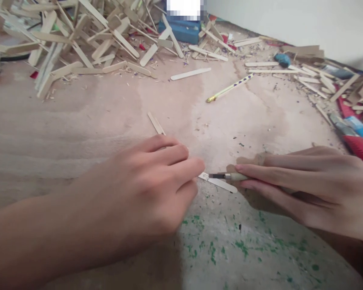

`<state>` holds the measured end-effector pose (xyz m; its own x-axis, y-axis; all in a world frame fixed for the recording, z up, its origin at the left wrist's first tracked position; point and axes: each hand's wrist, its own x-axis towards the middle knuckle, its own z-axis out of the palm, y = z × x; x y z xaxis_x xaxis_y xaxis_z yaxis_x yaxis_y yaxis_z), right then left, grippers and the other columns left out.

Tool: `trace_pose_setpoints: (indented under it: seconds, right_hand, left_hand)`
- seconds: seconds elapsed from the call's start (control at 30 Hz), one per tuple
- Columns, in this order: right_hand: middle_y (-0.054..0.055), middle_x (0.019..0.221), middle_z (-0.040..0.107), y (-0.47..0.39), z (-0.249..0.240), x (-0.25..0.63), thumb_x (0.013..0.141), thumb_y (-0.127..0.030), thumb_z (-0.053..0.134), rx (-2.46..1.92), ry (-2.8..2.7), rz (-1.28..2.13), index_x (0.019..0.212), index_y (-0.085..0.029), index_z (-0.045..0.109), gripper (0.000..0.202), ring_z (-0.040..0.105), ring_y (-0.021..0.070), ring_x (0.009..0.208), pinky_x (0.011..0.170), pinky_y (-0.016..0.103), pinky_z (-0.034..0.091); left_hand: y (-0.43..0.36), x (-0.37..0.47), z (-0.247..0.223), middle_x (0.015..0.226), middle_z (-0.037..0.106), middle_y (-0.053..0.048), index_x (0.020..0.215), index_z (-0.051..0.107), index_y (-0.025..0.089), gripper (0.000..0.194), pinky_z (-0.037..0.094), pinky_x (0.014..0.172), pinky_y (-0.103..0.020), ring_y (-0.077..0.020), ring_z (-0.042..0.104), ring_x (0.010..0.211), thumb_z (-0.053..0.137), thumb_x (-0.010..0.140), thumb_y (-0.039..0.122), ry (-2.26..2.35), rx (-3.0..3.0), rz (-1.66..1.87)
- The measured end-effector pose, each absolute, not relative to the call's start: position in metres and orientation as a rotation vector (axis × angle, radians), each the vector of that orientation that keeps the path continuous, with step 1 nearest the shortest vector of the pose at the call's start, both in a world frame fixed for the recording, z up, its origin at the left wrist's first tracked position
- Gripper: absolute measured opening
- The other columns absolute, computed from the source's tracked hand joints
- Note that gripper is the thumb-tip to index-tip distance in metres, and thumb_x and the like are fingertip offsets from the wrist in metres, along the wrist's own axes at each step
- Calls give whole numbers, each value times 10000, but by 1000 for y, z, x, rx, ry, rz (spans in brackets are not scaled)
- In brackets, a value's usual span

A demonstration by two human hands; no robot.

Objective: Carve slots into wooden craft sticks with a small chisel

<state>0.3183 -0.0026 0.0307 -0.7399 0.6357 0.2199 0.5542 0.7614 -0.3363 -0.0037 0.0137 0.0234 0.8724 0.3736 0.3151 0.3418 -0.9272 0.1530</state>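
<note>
1. The left hand (157, 181) is pressing down flat on a wooden craft stick (220, 183) lying on the board (78, 133), fingers curled together over it; only the stick's rounded right end is showing past the fingertips.
2. The right hand (302, 189) is gripping a small knife (230, 176) by its pale handle, fingers closed tight around it, with the dark blade pointing left and touching the stick just beside the left fingertips.
3. Another thin stick (156, 123) is lying just behind the left hand, partly hidden by the knuckles.
4. A heap of glued stick pieces (78, 36) is sitting at the far left of the board, with loose sticks and shavings spreading around it.
5. A spotted pencil (230, 88) is lying well apart from the hands, toward the far side.
6. A blue box (181, 30) is standing at the back; its label is blurred out, so no writing can be read anywhere.
7. A red-and-blue tool (358, 139) is lying at the right edge, near the right wrist.
8. Green paint flecks (211, 249) are dotting the near surface below the hands.
</note>
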Motion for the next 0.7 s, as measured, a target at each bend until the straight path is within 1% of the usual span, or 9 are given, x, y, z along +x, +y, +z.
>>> trace_pose_setpoints:
  seconds: [0.07,0.2,0.27,0.33,0.47,0.57,0.63,0.7]
  right_hand:
    - [65,1170,905,-3,31,316,1219,-276,571,-918,-2633,347,1365,-199,788,272,869,172,804,552,335,620]
    - [54,1163,906,-3,36,309,1194,-236,619,-950,-2713,331,1373,-201,768,235,869,166,826,589,327,635]
    - [40,1101,905,-3,38,308,1195,-235,618,-947,-2697,314,1365,-207,767,228,844,147,765,574,317,620]
    - [24,1047,898,-4,38,310,1197,-231,612,-944,-2684,314,1360,-213,766,225,820,130,719,568,309,614]
    - [46,1097,905,-7,36,312,1201,-222,594,-966,-2709,304,1358,-216,758,227,842,150,758,564,327,611]
    - [48,1040,899,-8,35,308,1216,-239,568,-941,-2706,216,1348,-211,727,209,827,150,730,560,335,600]
    - [35,971,884,-9,35,306,1205,-219,602,-911,-2716,164,1339,-190,714,176,804,135,695,553,325,585]
    - [25,931,868,-10,35,306,1173,-197,674,-883,-2715,135,1338,-166,714,173,785,131,667,531,328,558]
  left_hand:
    - [13,-3,24,896,725,-34,847,821,162,417,704,882,-469,-237,722,860,541,1142,70,565,2944,540]
    - [12,-3,23,924,749,-50,891,840,160,393,700,919,-485,-257,734,902,546,1142,85,584,2932,553]
    - [12,-4,23,922,750,-55,891,834,157,377,697,926,-485,-256,731,904,557,1137,83,578,2932,564]
    - [13,-5,24,898,738,-52,873,819,149,366,696,897,-480,-252,725,881,569,1126,64,567,2925,555]
    - [13,-6,27,892,738,-51,872,823,138,357,699,860,-491,-255,730,860,580,1119,50,569,2915,528]
    - [13,-5,27,925,761,-60,901,844,141,374,703,890,-506,-266,749,888,558,1127,53,573,2909,552]
    - [13,-5,26,943,776,-62,908,847,142,374,704,916,-513,-269,762,908,560,1130,53,576,2898,552]
    - [13,-5,25,948,782,-60,896,841,138,348,705,929,-515,-264,766,911,590,1120,46,575,2894,552]
